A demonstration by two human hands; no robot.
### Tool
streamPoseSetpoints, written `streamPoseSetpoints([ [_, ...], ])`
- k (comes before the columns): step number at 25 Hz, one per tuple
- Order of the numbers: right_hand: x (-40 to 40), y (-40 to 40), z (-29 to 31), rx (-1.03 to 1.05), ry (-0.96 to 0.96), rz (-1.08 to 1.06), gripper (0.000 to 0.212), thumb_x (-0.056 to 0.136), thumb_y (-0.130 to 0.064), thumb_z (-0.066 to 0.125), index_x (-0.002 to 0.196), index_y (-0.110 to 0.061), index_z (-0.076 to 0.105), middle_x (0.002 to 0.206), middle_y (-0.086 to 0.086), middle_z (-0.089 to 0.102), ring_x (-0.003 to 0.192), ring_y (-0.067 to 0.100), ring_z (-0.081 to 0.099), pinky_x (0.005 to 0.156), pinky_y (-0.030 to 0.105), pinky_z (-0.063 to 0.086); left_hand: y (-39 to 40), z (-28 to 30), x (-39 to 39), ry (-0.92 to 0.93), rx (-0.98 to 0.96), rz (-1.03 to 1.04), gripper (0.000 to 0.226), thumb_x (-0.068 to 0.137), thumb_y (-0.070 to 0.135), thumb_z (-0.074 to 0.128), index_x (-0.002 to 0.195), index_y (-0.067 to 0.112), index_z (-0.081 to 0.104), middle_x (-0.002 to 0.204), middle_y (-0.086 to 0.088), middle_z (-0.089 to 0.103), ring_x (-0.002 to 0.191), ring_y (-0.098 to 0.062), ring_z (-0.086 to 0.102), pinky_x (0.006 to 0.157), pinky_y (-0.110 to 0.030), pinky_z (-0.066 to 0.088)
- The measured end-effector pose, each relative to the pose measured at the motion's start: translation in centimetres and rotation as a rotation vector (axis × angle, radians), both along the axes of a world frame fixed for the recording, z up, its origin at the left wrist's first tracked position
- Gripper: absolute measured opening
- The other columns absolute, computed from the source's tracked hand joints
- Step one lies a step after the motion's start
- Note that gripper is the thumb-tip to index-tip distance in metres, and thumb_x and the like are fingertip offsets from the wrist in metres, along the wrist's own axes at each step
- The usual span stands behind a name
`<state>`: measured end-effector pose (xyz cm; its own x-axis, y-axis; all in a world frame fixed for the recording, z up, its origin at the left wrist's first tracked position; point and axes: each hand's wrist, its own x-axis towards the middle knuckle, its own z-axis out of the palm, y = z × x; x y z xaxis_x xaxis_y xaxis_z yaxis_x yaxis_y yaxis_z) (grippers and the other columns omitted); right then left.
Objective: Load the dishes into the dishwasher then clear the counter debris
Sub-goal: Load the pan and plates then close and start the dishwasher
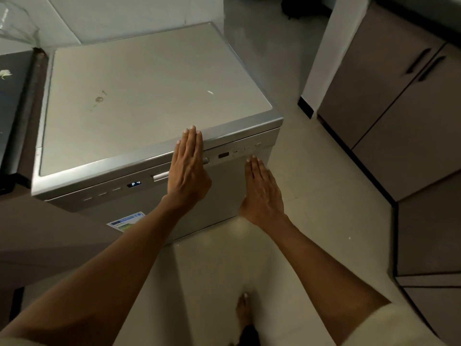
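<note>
Head view: I see the dishwasher [154, 101] at centre frame, a silver freestanding unit seen from above, door closed. Its flat top carries a brownish stain left of centre and a small white fleck to the right. Along the front strip: a bar handle [161, 176], a lit display [134, 184] reading "P 4", a dark window and small buttons further right. A blue-and-white label [126, 221] sits low on the door.

Left hand [187, 168]: fingers straight and pressed together, palm down, laid over the front edge of the dishwasher where the top meets the control strip, covering part of the handle. It holds nothing. Fingertips reach onto the top panel.

Right hand [262, 193]: fingers also straight and close together, flat against or just before the upper door face, right of the left hand, fingertips below the buttons. I cannot tell whether it truly touches. Nothing held.

Outward: a dark surface [10, 96] to the left of the dishwasher with a pale scrap of debris [5, 74] on it. Brown cabinets [389, 101] with dark handles stand to the right. Pale tiled floor [324, 196] below, with one bare foot [243, 310] visible at bottom centre.
</note>
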<state>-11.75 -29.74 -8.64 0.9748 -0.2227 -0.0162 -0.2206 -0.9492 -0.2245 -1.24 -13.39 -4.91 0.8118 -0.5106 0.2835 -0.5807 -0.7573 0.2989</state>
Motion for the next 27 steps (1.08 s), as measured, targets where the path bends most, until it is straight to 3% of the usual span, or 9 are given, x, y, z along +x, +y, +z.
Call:
streamPoseSetpoints([
  [9, 2.9, -4.8, -1.6, 0.008, 0.018, 0.051, 0.115, 0.065, -0.02, 0.072, 0.158, -0.002, 0.009, 0.166, 0.015, 0.008, 0.153, 0.028, 0.011, 0.124, 0.04, 0.018, -2.7, -1.9, -0.1, -0.074, -0.057, 0.137, 0.095, 0.066, -0.007, 0.056, 0.155, -0.001, 0.022, 0.164, -0.017, 0.017, 0.154, -0.029, 0.006, 0.126, -0.043, 0.004],
  [18, 3.8, -7.3, -3.1, 0.028, 0.024, 0.129, 0.116, 0.067, -0.02, 0.07, 0.159, -0.003, 0.001, 0.167, 0.013, -0.002, 0.154, 0.026, 0.006, 0.124, 0.042, 0.017, -4.1, -2.7, -0.2, -0.127, -0.104, 0.198, 0.094, 0.067, 0.0, 0.055, 0.155, 0.0, 0.023, 0.164, -0.015, 0.02, 0.154, -0.029, 0.009, 0.124, -0.049, 0.01],
  [27, 4.6, -6.4, -3.8, 0.035, 0.002, 0.096, 0.113, 0.069, -0.021, 0.067, 0.158, 0.0, 0.0, 0.166, 0.018, 0.0, 0.154, 0.03, 0.008, 0.125, 0.041, 0.014, -4.1, -3.0, 0.0, -0.15, -0.114, 0.204, 0.095, 0.065, 0.001, 0.055, 0.155, 0.0, 0.023, 0.163, -0.015, 0.02, 0.154, -0.029, 0.009, 0.124, -0.051, 0.01],
])
